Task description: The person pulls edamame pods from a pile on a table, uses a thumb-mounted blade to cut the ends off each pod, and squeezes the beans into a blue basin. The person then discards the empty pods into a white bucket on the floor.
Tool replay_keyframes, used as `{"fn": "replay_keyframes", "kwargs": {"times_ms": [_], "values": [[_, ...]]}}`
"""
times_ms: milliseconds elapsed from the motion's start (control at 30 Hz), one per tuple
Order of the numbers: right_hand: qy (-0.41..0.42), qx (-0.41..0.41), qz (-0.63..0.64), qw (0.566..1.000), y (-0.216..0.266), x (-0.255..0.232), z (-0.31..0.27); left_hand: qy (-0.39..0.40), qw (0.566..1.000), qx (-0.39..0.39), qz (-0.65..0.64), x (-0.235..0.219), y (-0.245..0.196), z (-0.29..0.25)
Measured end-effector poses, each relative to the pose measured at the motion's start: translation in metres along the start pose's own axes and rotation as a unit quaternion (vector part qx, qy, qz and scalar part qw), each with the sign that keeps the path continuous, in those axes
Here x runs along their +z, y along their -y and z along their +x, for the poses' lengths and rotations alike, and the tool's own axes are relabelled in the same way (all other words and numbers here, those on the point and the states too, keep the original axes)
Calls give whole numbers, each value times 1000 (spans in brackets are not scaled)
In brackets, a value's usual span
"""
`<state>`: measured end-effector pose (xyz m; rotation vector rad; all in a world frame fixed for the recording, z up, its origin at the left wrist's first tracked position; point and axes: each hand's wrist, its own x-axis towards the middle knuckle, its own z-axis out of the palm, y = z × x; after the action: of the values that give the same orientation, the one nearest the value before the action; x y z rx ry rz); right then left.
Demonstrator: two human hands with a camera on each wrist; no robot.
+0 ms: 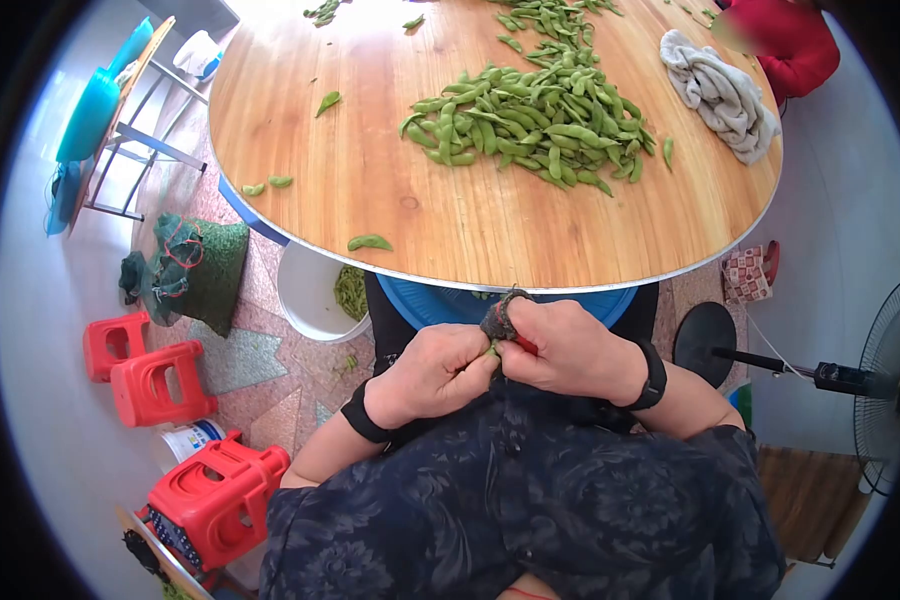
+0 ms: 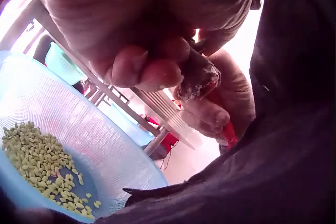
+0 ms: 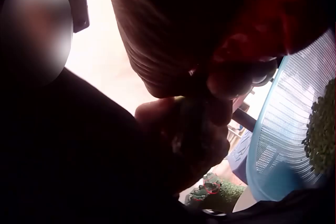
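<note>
In the head view, both hands meet in front of the chest, just below the table's near edge. My left hand (image 1: 435,372) pinches a green soybean pod (image 1: 493,347), of which only a small bit shows between the fingertips. My right hand (image 1: 575,350) presses against it, thumb and fingers curled in at the pod. A dark, worn finger cover (image 1: 497,314) sits on a right fingertip, and something red (image 1: 523,345) shows under those fingers. Below the hands, a blue basket (image 2: 126,150) holds shelled green beans (image 2: 39,161) in the left wrist view.
A heap of soybean pods (image 1: 540,120) lies on the round wooden table (image 1: 320,190), with a crumpled grey cloth (image 1: 720,95) at right. A white bucket (image 1: 305,290) stands at left, near red stools (image 1: 220,500). A fan (image 1: 885,385) stands at right; another person's red sleeve (image 1: 805,55) shows behind.
</note>
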<state>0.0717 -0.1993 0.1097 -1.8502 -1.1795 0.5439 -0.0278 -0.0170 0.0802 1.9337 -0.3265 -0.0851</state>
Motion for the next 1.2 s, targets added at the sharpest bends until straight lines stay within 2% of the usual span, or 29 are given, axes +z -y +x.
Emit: {"fn": "replay_keyframes", "kwargs": {"times_ms": [133, 200, 300, 367, 433, 500, 567, 600, 667, 800, 867, 900, 967, 1033, 1100, 1133, 1200], "values": [[-27, -54, -36, 997, -10, 7, -3, 21, 998, -13, -52, -1, 8, -2], [-33, -73, -48, 996, -15, 8, -4, 33, 962, -103, -250, 1, 13, -6], [-41, -64, -39, 996, -20, 6, -5, 40, 950, -132, -279, -3, 16, -8], [-56, -54, -125, 989, -18, 1, -6, 41, 950, -140, -276, -7, 17, -8], [-58, -34, -125, 990, -17, 0, -10, 41, 949, -148, -274, -10, 17, -7], [-60, -15, -126, 990, -15, -3, -10, 61, 967, -128, -213, -13, 17, -4], [-53, -16, 8, 998, -12, -8, -9, 69, 969, -127, -199, -14, 16, -1], [-54, -15, 8, 998, -12, -9, -8, 75, 972, -126, -186, -14, 15, 0], [34, 4, 9, 999, -14, -12, -6, 74, 972, -122, -189, -14, 12, 2], [-16, 8, -7, 1000, -18, -9, -7, 69, 974, -130, -175, -18, 9, 2], [-36, -41, -71, 996, -10, -10, -10, 78, 977, -125, -155, -20, 11, 1], [-36, -40, -71, 996, -10, -11, -9, 88, 980, -118, -135, -20, 11, 1], [26, -24, -7, 999, -13, -15, -6, 90, 978, -119, -148, -18, 7, 4], [42, -23, 4, 999, -17, -14, -1, 91, 976, -119, -159, -17, -1, 6], [59, -20, 14, 998, -16, -15, -1, 122, 952, -161, -230, -16, -10, 6], [74, 1, 58, 996, -12, -18, -1, 122, 952, -162, -230, -17, -14, 7], [92, 23, 103, 990, -11, -18, -2, 110, 972, -101, -181, -18, -18, 6]]}}
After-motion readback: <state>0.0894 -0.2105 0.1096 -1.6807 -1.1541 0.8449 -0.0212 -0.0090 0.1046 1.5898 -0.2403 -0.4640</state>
